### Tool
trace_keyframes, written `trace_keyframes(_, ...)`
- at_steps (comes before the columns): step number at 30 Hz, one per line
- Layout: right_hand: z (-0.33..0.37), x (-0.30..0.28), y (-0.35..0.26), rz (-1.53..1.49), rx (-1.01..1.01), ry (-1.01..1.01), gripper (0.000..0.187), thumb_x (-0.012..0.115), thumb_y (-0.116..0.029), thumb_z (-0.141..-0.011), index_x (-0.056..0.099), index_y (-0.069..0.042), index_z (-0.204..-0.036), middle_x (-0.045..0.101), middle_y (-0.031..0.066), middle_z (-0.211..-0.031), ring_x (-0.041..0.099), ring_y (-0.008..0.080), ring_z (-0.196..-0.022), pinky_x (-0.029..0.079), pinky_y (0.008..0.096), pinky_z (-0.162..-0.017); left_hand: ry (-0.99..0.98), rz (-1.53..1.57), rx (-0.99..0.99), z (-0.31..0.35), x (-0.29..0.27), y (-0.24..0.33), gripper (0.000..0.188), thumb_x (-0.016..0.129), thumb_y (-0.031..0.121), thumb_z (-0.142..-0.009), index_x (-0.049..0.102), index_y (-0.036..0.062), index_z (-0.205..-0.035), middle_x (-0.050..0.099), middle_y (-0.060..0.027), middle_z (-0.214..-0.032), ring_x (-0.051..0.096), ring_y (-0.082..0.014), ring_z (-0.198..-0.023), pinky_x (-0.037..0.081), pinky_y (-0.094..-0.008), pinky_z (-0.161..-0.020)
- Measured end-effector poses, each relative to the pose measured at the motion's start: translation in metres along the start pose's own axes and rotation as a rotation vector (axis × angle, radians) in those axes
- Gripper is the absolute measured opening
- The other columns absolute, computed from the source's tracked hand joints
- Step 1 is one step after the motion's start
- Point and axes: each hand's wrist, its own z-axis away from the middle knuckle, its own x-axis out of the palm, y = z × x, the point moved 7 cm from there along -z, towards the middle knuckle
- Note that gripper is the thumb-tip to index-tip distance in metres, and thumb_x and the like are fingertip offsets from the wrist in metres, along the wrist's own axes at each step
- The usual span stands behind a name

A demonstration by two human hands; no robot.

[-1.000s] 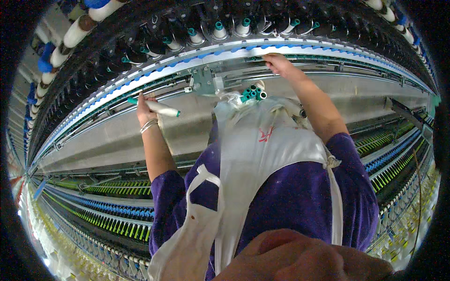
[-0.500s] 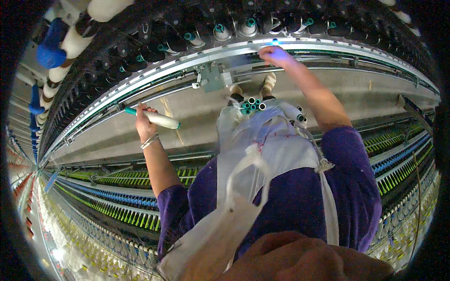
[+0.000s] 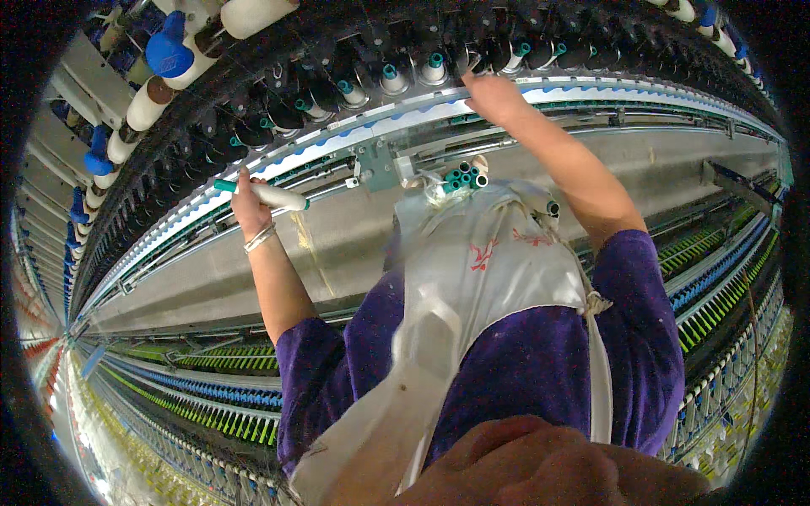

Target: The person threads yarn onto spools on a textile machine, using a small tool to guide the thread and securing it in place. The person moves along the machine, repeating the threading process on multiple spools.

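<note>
From the head view, the person's bare right hand (image 3: 496, 97) has moved since half a second ago from the front of the long white machine rail edged with a wavy blue strip (image 3: 354, 124) to reach across it, fingertips now at the row of spindles behind. The blue glow that lit this hand is gone, and the shoes seen then are now hidden behind the apron. The fingers are bent together; whether they pinch anything cannot be told.

The bare left hand (image 3: 249, 207) still grasps a smooth, slim, tapering bobbin of white yarn on a green plastic tube (image 3: 283, 197), held aslant in front of the rail, well apart from the right hand. The tube's bare green end juts out beyond the fingers on the left; a thin green rim shows at the other end. A thin pale bracelet (image 3: 259, 239) circles that wrist.

Along the spindle row stand white, cone-like bobbins with green tube tops (image 3: 393, 82). Between the hands, below the rail, sits a boxy grey-green metal block (image 3: 377, 166). A cluster of hollow, round-mouthed green and white tubes (image 3: 463, 178) shows at the top of the creased, slightly shiny white cloth apron with red marks (image 3: 506, 244).
</note>
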Motion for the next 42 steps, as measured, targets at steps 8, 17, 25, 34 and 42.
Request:
trace_keyframes(8,0.017,-0.004,0.014,0.173,0.057,0.214,0.03,0.054,-0.009,-0.079,0.055,-0.008,-0.11,0.057,0.0155,-0.109,0.066,0.0308,-0.07,0.055,0.0384,-0.055,-0.103,-0.241,0.169,0.001,0.019,-0.013,0.033,0.066,0.03,-0.086,0.056,0.0008,-0.096,0.059,-0.006,-0.075,0.056,-0.0164,-0.067,0.046,-0.0306,-0.062)
trace_keyframes(17,0.044,-0.036,0.012,0.214,0.056,0.126,0.019,0.059,-0.024,-0.081,0.068,-0.009,-0.089,0.066,0.0124,-0.075,0.065,0.0312,-0.068,0.053,0.0422,-0.061,-0.211,-0.445,0.355,0.093,0.077,0.001,0.031,0.067,0.027,-0.085,0.063,0.0015,-0.101,0.065,-0.0075,-0.096,0.06,-0.0151,-0.086,0.051,-0.0303,-0.069)
trace_keyframes(25,0.093,-0.197,-0.008,0.386,-0.032,0.62,0.053,0.053,-0.045,-0.089,0.062,-0.009,-0.05,0.055,0.0115,-0.049,0.059,0.0309,-0.051,0.047,0.0408,-0.051,-0.89,-0.412,1.376,0.294,0.266,0.001,0.024,0.077,0.013,-0.07,0.065,0.0097,-0.09,0.061,-0.0115,-0.107,0.058,-0.0331,-0.106,0.05,-0.0389,-0.084)
trace_keyframes(34,0.127,-0.245,0.025,-0.362,0.193,0.511,0.05,0.054,-0.041,-0.091,0.062,-0.004,-0.058,0.057,0.0098,-0.051,0.054,0.0256,-0.048,0.042,0.0363,-0.049,-0.777,-0.725,1.322,0.304,0.343,-0.002,0.051,0.077,0.031,-0.071,0.057,0.0036,-0.108,0.059,-0.0177,-0.107,0.057,-0.0366,-0.101,0.049,-0.0403,-0.084)
trace_keyframes(42,0.112,-0.238,0.021,-1.164,0.155,0.333,0.042,0.052,-0.036,-0.095,0.068,-0.001,-0.078,0.058,0.002,-0.063,0.051,0.009,-0.059,0.038,0.0228,-0.056,-0.525,-0.069,0.961,0.272,0.392,0.021,0.018,0.05,0.011,-0.09,0.059,-0.0027,-0.096,0.059,-0.0273,-0.092,0.058,-0.0428,-0.088,0.047,-0.046,-0.076)
